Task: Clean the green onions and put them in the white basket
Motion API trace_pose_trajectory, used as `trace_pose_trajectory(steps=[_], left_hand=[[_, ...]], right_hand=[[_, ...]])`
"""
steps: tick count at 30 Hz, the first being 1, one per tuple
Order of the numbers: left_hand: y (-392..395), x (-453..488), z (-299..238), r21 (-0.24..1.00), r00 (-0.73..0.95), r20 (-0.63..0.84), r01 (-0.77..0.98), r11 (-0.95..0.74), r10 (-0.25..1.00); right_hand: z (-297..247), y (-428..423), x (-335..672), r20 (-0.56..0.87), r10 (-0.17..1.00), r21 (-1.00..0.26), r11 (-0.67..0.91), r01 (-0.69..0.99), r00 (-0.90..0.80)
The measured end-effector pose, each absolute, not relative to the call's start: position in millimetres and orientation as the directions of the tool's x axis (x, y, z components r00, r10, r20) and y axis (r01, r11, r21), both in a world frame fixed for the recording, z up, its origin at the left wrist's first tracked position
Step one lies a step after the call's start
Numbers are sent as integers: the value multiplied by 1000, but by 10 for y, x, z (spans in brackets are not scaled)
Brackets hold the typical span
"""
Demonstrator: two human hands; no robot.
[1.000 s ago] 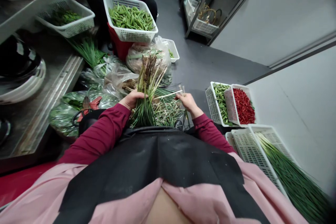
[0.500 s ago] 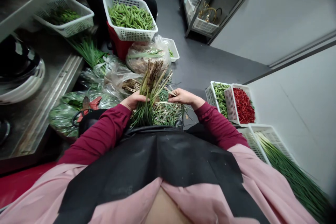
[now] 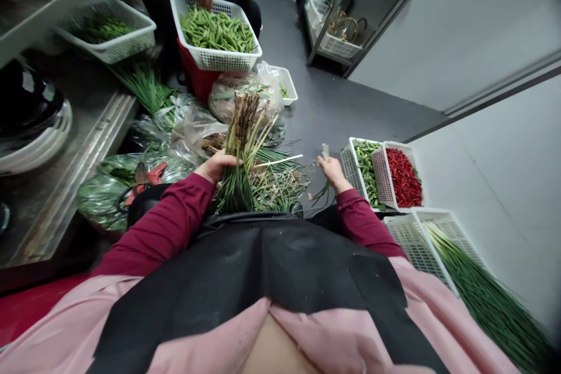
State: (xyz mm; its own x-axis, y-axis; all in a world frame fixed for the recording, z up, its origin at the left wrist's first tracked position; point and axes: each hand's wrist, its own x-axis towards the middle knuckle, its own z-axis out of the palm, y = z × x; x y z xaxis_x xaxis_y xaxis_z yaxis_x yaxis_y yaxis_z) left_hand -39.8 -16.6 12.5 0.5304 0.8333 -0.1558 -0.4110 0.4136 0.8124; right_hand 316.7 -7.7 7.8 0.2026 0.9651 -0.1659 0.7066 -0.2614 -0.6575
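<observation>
The left hand (image 3: 214, 167) is curling firmly around a thick bunch of thin green stalks with brown, rooty ends (image 3: 241, 137), thumb across the front; the bunch is standing nearly upright above the lap, roots uppermost. The right hand (image 3: 333, 173) is pinching a few slim stalks with whitish ends (image 3: 325, 152), its fingers drawn together, the pale tips poking out above and green leaves dangling below.

A loose heap of green and straw-coloured stalks (image 3: 283, 186) is lying between the hands, just beside the bunch. If the left grip were loosening, stalks could be slipping into that heap and mixing with it. One long white stem (image 3: 280, 160) is jutting sideways near the bunch and could be catching on passing fingers. The right hand's few stalks could be dropping onto the grey floor (image 3: 322, 111) if the pinch were slackening. A white perforated plastic basket of green peppers (image 3: 349, 170) is sitting just beside that hand, so a wide swing could be knocking it or leaving dangling leaves among the peppers.
</observation>
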Motion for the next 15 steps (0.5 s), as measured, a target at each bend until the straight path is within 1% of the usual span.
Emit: trace_pose_trajectory(steps=[2,3,4,5,7,8,10,11,13,15], left_hand=[[-156,-392,119,809,535,-177,-399,432,826],[-150,-389,112,808,533,-185,-395,436,826],[-144,-385,105,809,529,-190,-393,437,827],[-138,-381,96,810,524,-194,-391,436,829],[-132,-374,80,811,517,-205,-385,440,831],[-132,-371,74,810,516,-211,-383,444,830],[-136,-361,64,804,517,-214,-389,450,829],[-141,-356,61,801,521,-209,-394,451,827],[-151,-346,60,797,537,-192,-402,450,821],[-161,-341,63,797,554,-178,-403,449,813]], right_hand=[[-61,-219,2983,-325,942,-617,-273,738,77],[-114,-280,2863,-380,925,-625,-251,739,-7],[-147,-328,2740,-377,924,-664,-219,715,-67],[-156,-360,2625,-341,935,-724,-194,662,-99],[-100,-382,2446,-230,971,-869,-173,464,-68],[-41,-378,2385,-206,977,-923,-175,343,-56],[104,-360,2302,-208,972,-972,-193,136,-107],[174,-353,2268,-208,965,-977,-198,75,-161],[278,-349,2196,-205,944,-979,-198,53,-259],[316,-351,2116,-196,941,-978,-169,118,-275]])
